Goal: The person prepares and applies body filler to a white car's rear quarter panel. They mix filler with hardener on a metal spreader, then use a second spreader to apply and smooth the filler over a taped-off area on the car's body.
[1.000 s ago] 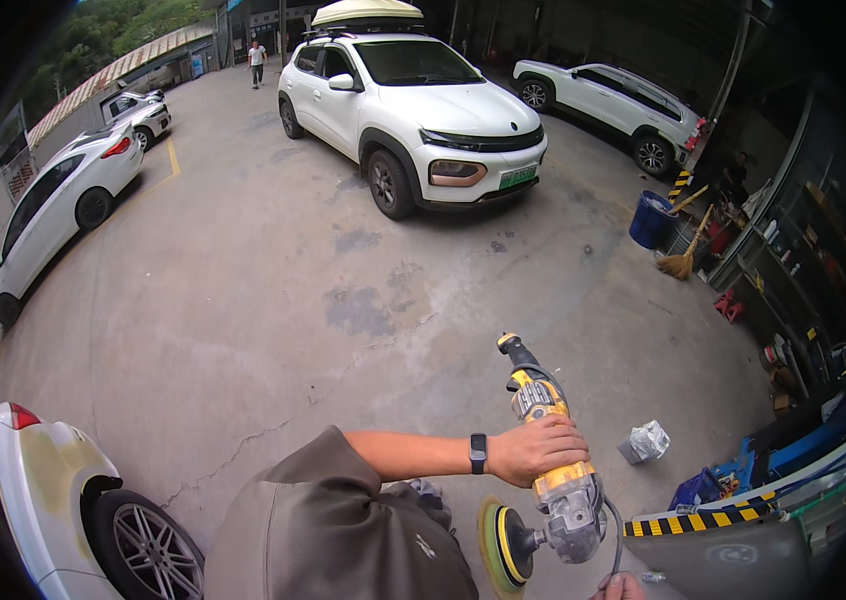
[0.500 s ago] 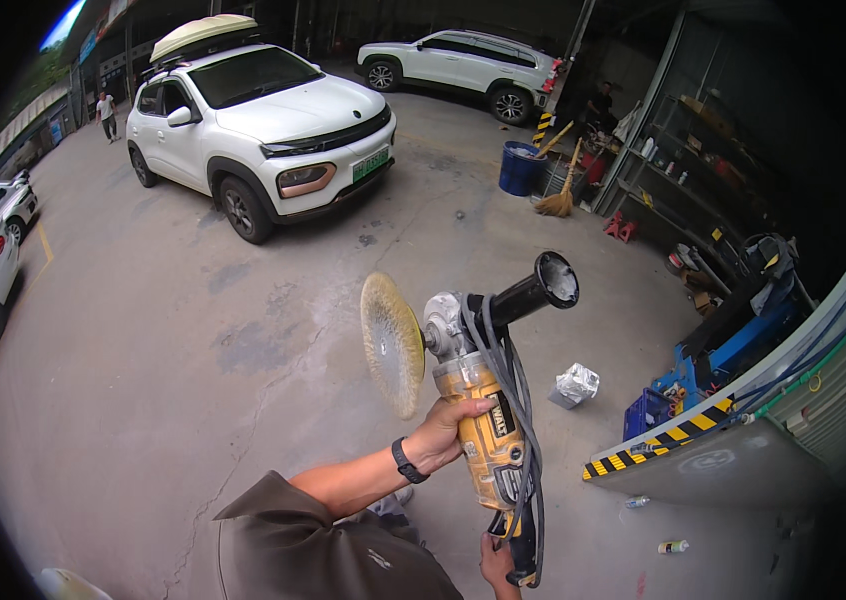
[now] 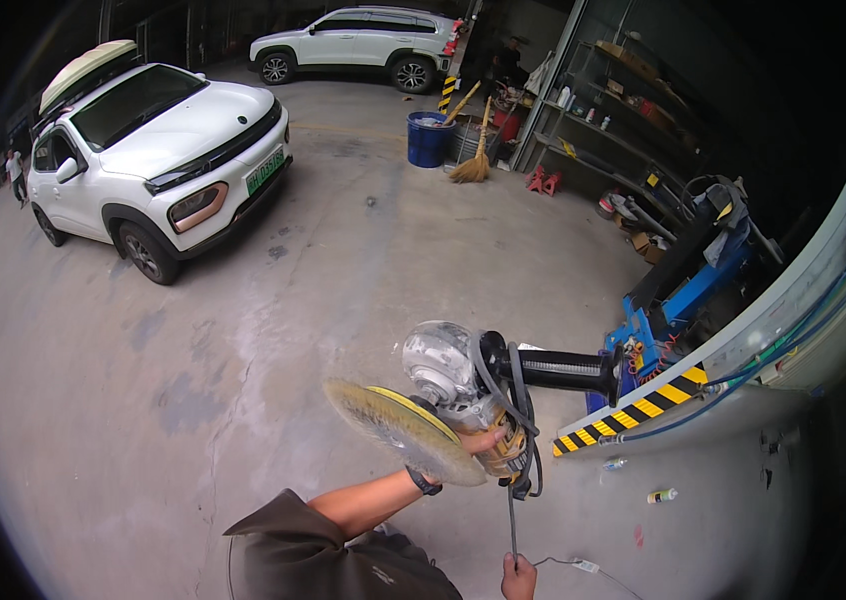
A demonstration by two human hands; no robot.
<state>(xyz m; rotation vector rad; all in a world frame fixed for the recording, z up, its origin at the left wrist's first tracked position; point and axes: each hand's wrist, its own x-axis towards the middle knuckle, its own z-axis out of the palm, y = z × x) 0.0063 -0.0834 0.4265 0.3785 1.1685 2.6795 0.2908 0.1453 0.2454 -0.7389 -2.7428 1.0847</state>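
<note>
My left hand is wrapped round the yellow body of a corded polisher, just under its scuffed grey head. A round, worn buffing pad sits on the tool's left and hides part of my wrist. The black side handle points right, with a loop of cord lying over its base. Below the tool, my right hand is closed on the grey cord, which runs down from the polisher. A thin cable with a white tag trails to the right of that hand.
Close on the right is a curved panel with a yellow-black striped edge and hoses. Two small bottles lie on the floor near it. Beyond stand a blue lift arm, shelving, a blue bucket, a broom and white cars.
The polisher has tipped, its pad now lower and flatter and its side handle level. My right hand has left the rear handle and grips the cord. The view has swung right.
</note>
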